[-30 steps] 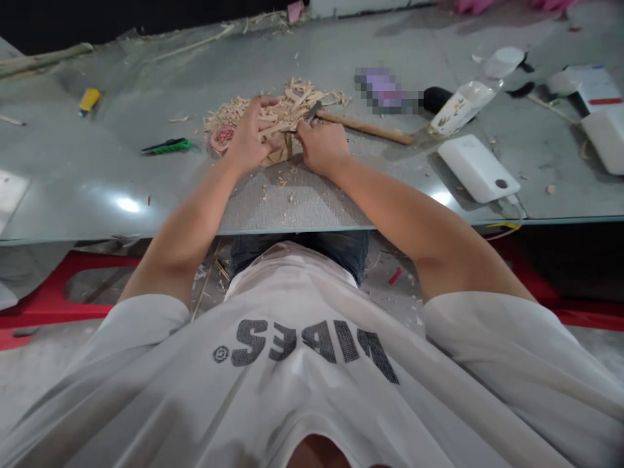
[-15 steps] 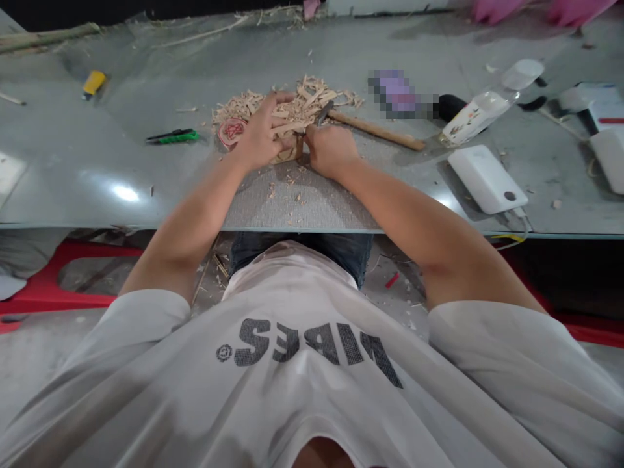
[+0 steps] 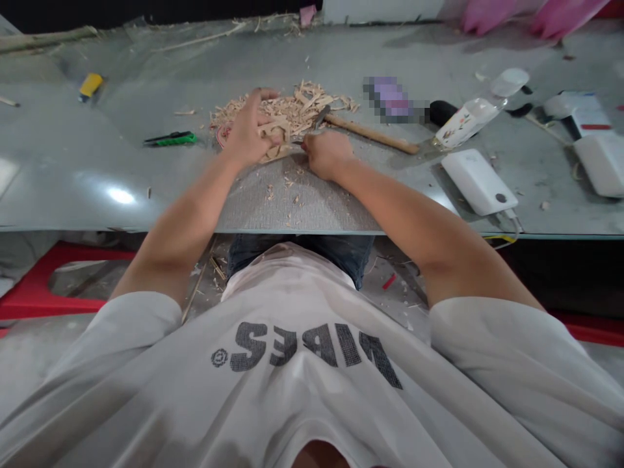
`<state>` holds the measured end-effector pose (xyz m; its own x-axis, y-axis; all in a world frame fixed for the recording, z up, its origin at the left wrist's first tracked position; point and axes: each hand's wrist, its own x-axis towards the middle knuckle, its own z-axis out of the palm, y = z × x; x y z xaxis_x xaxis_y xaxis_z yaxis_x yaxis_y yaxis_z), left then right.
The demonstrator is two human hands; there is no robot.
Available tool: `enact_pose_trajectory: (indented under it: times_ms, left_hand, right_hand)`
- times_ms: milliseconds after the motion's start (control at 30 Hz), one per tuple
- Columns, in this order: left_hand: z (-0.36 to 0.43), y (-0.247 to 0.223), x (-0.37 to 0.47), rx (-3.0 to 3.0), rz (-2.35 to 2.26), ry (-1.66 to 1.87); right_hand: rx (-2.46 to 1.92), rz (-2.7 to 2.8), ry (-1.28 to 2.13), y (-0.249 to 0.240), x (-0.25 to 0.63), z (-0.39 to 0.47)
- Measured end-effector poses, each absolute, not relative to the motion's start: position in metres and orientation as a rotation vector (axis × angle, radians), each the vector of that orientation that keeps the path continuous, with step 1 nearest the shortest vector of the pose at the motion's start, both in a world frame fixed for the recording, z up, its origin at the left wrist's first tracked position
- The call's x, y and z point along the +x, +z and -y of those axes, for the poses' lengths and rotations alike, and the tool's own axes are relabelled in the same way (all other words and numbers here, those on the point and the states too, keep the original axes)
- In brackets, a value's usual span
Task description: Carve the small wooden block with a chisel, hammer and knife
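Note:
My left hand [image 3: 247,134] grips a pale wooden block [image 3: 277,155] near the front of the table, its thumb against the wood and its forefinger raised. The fingers hide much of the block. My right hand [image 3: 329,154] is closed around a carving knife, and only its short dark blade [image 3: 296,142] shows, pointing at the block. The handle is inside the fist. Behind both hands lies a heap of wood shavings [image 3: 307,101]. A round red-and-white disc [image 3: 223,134] is partly covered by my left wrist. Just beyond my right hand rests a hammer [image 3: 373,132] with a wooden handle.
A green cutter [image 3: 176,138] lies to the left, a yellow object [image 3: 91,85] farther back. On the right are a blurred purple item [image 3: 390,97], a leaning clear bottle [image 3: 475,116] and a white power bank [image 3: 479,182] with a cable. The table edge [image 3: 297,232] runs before me.
The left hand has shifted left with the block, which now sits at a different tilt. The right hand has moved slightly, and the knife blade shows more. The view has shifted a little.

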<state>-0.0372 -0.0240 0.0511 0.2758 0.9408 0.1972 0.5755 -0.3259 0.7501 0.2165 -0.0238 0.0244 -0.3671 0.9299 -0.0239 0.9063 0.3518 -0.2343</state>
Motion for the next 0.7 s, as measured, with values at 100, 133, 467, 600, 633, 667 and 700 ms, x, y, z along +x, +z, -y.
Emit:
enact_pose_trajectory:
  times_ms: [100,133,467,600,633,667,700]
  left_hand:
    - [0.022,0.046,-0.033,1.979,-1.259,0.844]
    - [0.022,0.044,-0.031,1.983,-1.229,0.827]
    - [0.022,0.038,-0.032,2.028,-1.167,0.839]
    - [0.026,0.042,-0.028,2.002,-1.207,0.839]
    - [0.027,0.044,-0.026,1.988,-1.211,0.838]
    - [0.028,0.045,-0.025,1.978,-1.206,0.841]
    - [0.029,0.046,-0.024,1.973,-1.195,0.848]
  right_hand:
    - [-1.778,2.49,0.179,0.026,0.217,0.028]
    - [-1.775,2.494,0.171,0.028,0.217,0.03]
    - [-1.765,2.471,0.14,0.044,0.21,0.042]
    - [-1.769,2.474,0.155,0.041,0.208,0.038]
    - [-1.777,2.468,0.16,0.04,0.208,0.037]
    - [-1.786,2.46,0.167,0.039,0.209,0.037]
    - [-1.795,2.45,0.173,0.038,0.209,0.036]
